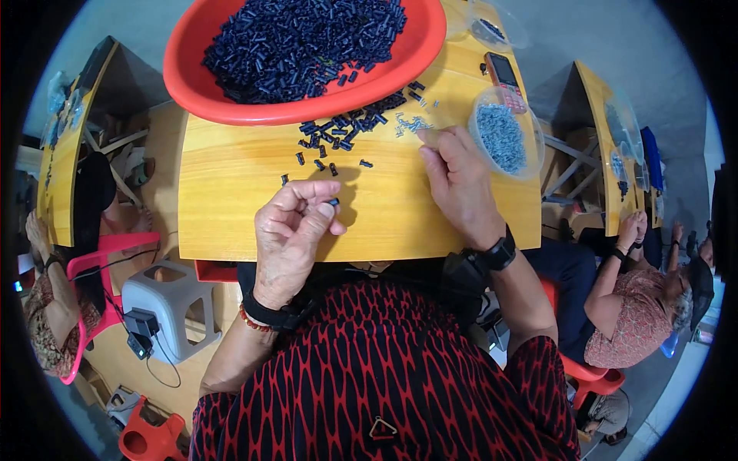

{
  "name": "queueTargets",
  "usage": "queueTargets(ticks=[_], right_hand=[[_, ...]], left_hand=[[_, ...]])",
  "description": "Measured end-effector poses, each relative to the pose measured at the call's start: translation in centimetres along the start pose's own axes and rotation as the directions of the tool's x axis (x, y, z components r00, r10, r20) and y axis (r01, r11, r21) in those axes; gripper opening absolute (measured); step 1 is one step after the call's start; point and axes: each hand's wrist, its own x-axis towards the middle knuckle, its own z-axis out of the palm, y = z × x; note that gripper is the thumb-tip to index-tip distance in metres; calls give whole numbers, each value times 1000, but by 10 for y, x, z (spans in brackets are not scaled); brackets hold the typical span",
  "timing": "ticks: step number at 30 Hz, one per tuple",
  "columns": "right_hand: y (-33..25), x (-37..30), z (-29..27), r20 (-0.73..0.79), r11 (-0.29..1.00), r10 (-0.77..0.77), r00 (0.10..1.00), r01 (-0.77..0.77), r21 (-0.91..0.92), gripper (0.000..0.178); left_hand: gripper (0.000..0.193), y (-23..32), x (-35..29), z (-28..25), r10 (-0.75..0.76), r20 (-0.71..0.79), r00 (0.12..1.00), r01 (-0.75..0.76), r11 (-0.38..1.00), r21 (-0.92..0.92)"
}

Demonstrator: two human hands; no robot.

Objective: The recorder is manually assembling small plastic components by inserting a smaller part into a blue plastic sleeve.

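My left hand is raised over the near part of the wooden table, its fingertips pinched on a small dark blue plastic piece. My right hand reaches forward, thumb and forefinger closed at a little scatter of small grey screws; whether a screw sits between them is too small to tell. Loose dark blue pieces lie on the table between the hands and a big red basin heaped with the same pieces.
A clear plastic bowl of grey screws stands right of my right hand, a small phone beyond it, another clear bowl at the far corner. Other people sit at tables left and right. A grey stool stands below left.
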Motion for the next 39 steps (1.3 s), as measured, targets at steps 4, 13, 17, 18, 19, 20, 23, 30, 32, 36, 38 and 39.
queueTargets(ticks=[4,13,17,18,19,20,23,30,32,36,38,39], right_hand=[[5,7,8,28,999,-53,998,53,4,17],[4,14,15,141,980,-152,978,168,-109,14],[0,7,13,114,985,-158,981,165,-58,5],[-2,7,12,130,987,-128,983,140,-85,4],[-2,6,13,131,987,-127,983,138,-82,4],[-1,5,14,114,988,-125,986,134,-77,4],[-8,1,15,123,995,-28,992,16,98,4],[-54,0,20,286,697,9,958,-211,686,9],[-63,4,27,292,659,7,956,-224,718,10],[-62,9,34,237,673,-73,969,-127,728,13],[-64,11,32,245,708,-73,967,-123,696,13],[-66,12,30,252,741,-70,965,-119,661,13]], left_hand=[[11,-5,2,-10,-31,-22,999,29,995,-91],[12,-6,6,-15,-19,-15,1000,14,960,-279],[13,-8,7,-17,-10,1,1000,9,952,-304],[13,-8,8,-17,-12,0,1000,12,953,-304],[14,-7,8,-15,-5,-10,1000,2,953,-304],[14,-7,8,-14,3,-21,1000,-9,953,-302],[14,-11,7,-15,-11,-24,1000,5,964,-266],[12,-11,6,-14,13,-2,1000,-13,975,-220],[11,-13,6,-14,32,-8,999,-33,978,-204],[11,-17,6,-16,47,7,999,-45,975,-219],[11,-16,6,-15,55,15,998,-50,977,-207],[11,-15,6,-15,60,26,998,-54,979,-195]])
